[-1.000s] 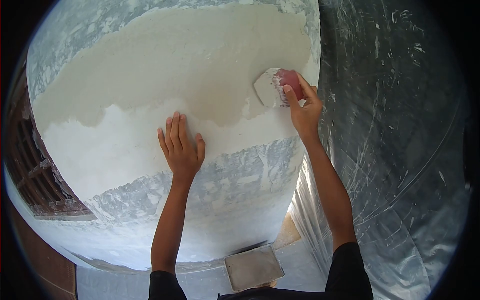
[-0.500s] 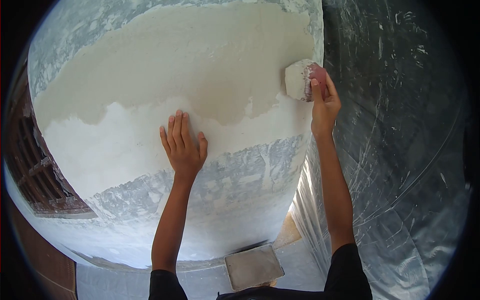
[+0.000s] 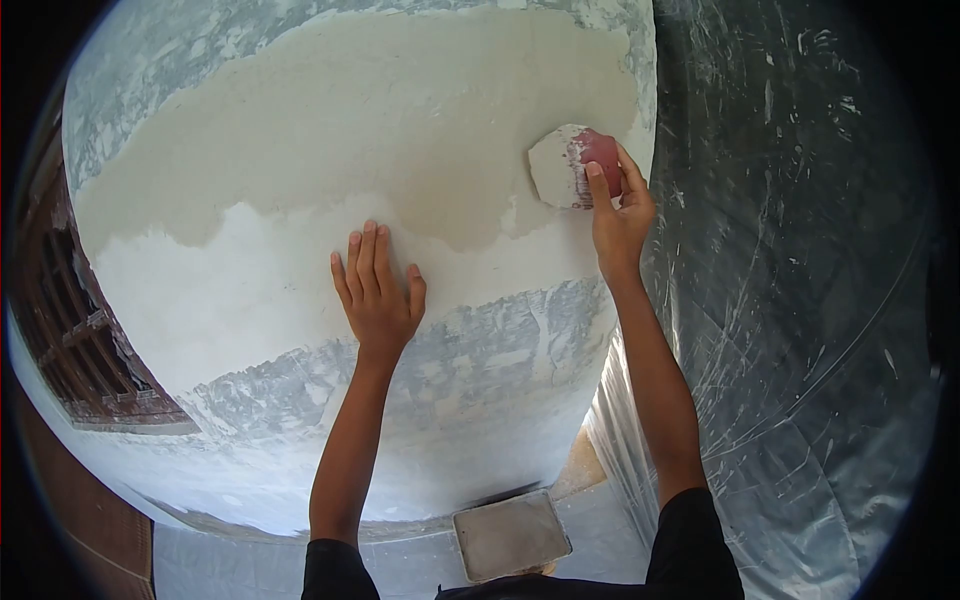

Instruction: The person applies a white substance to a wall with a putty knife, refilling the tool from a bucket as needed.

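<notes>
My right hand [image 3: 622, 225] grips a flat reddish putty spreader [image 3: 562, 168] between thumb and fingers, near the wall's right edge. Pale putty coats the spreader's left part; the red part shows near my fingers. It lies against or very close to a beige, damp-looking putty layer [image 3: 330, 120] on the wall. My left hand [image 3: 380, 300] is open and laid flat on the wall, its fingertips near the lower border of that layer. Beneath the beige layer runs a whiter band [image 3: 250, 290], then patchy grey-blue wall [image 3: 450, 365].
Dark plastic sheeting [image 3: 780, 250], splashed with white, hangs along the wall's right side. A shallow rectangular tray [image 3: 512, 540] of greyish material sits below, in front of my body. At the left is a brown window grille [image 3: 85, 340]. More sheeting [image 3: 260, 570] covers the floor.
My right hand has moved the spreader left, away from the wall's right edge. My left hand stays flat at about the same spot, while the whole view has shifted slightly.
</notes>
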Demonstrator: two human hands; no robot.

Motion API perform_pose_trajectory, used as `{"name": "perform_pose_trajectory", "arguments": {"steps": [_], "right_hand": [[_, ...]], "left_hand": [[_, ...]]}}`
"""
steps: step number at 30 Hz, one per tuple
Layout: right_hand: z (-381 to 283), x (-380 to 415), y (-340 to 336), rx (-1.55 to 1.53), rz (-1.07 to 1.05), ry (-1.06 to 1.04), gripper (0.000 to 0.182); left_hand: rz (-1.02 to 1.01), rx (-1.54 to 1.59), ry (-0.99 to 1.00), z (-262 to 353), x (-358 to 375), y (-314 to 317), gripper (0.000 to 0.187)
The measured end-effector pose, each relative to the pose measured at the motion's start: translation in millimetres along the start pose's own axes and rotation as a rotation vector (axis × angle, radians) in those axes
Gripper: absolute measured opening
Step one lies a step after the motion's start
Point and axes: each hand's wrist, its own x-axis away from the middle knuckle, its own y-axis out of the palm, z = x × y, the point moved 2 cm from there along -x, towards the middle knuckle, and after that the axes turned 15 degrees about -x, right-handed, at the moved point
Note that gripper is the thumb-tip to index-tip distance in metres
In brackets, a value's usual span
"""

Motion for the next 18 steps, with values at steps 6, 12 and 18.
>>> {"name": "perform_pose_trajectory", "arguments": {"steps": [6, 12, 18], "right_hand": [[3.2, 10.4, 1.4, 0.282, -0.133, -0.075, 0.043], [-5.5, -19.2, -21.2, -0.208, 0.153, 0.008, 0.042], [1.8, 5.4, -8.5, 0.291, -0.110, -0.015, 0.044]], "left_hand": [[-0.007, 0.012, -0.003, 1.0, 0.2, -0.1, 0.056], [-0.012, -0.008, -0.003, -0.5, 0.9, 0.9, 0.057], [-0.013, 0.003, -0.001, 0.7, 0.9, 0.0, 0.056]]}}
